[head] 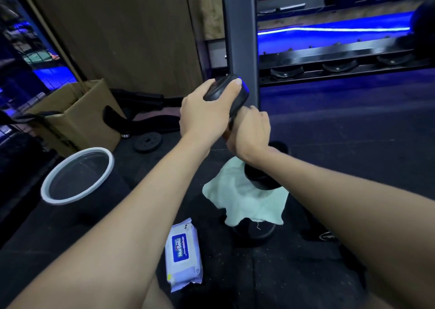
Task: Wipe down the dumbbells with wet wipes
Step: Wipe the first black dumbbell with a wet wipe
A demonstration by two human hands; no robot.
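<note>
Hiding most of the dumbbell (231,99) are my own two hands, so only its two heads show plainly. My left hand (202,115) is curled over the upper head, fingers draped across its dark rounded edge, fingertips reaching the far side. My right hand (250,133) is wrapped around the handle just below; the handle itself is covered by my fingers, and I cannot make out whether a wipe is pressed inside that grip. The lower head pokes out beneath my right wrist, dark and round, tilted toward me, so the bar runs steeply from my left hand down to that end.

Under the lower head, and close below my right hand, lies a pale green cloth (240,198), rumpled, draped over something dark and round whose shape I cannot tell. Nearer to me than both hands, between my forearms, a pack of wet wipes (183,254) lies flat on the dark floor (353,148); its blue label is readable only in part. Off to the left of my left forearm stands a bin (77,175) with a white rim. Beyond it sits a cardboard box (77,113), and a small weight plate (147,141) lies flat on the floor. Just behind my left hand rises a grey upright post (240,26) of a rack (341,59), its far end blurred in blue light.
</note>
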